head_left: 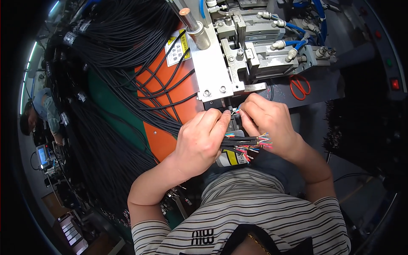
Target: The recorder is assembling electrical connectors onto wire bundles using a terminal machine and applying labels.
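My left hand (199, 140) grips a small bunch of black cables (238, 141) whose stripped ends fan out into thin red, blue and yellow wires. My right hand (267, 121) pinches the coloured wire tips of one cable (236, 111) right under the jaw of a grey metal machine (212, 76). Both hands meet at that jaw, thumbs almost touching. A thick bundle of long black cables (123, 38) drapes over an orange panel (170, 102) to the left and runs toward my left hand.
Red-handled scissors (300, 86) lie on the dark surface right of the machine. Blue air hoses and metal fittings (297, 38) sit on top of it. A yellow-and-white cylinder (231, 158) lies below my hands. Another person (42, 112) sits far left. A red switch (395, 83) glows at right.
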A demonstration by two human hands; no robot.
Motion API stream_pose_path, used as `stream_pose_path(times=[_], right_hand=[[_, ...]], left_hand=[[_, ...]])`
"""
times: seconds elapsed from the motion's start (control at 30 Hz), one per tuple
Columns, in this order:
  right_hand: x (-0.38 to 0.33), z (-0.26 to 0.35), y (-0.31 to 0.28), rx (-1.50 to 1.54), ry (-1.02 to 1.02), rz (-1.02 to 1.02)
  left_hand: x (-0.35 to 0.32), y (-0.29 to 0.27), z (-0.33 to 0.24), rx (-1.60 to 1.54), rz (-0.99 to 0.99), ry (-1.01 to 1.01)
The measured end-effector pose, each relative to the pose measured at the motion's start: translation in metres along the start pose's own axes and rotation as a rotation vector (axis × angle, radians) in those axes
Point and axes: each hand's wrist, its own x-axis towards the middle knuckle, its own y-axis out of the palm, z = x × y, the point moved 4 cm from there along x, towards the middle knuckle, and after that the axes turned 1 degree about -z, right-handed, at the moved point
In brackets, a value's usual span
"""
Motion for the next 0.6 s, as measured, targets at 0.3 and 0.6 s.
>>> stream_pose_path(times=[0.3, 0.6], right_hand=[[0.007, 0.007, -0.002, -0.201, -0.041, 0.094], [0.001, 0.003, 0.008, 0.051, -0.022, -0.09]], left_hand=[[0.007, -0.001, -0.009, 0.1, 0.084, 0.13], [0.004, -0.005, -0.007, 0.122, 0.165, 0.056]])
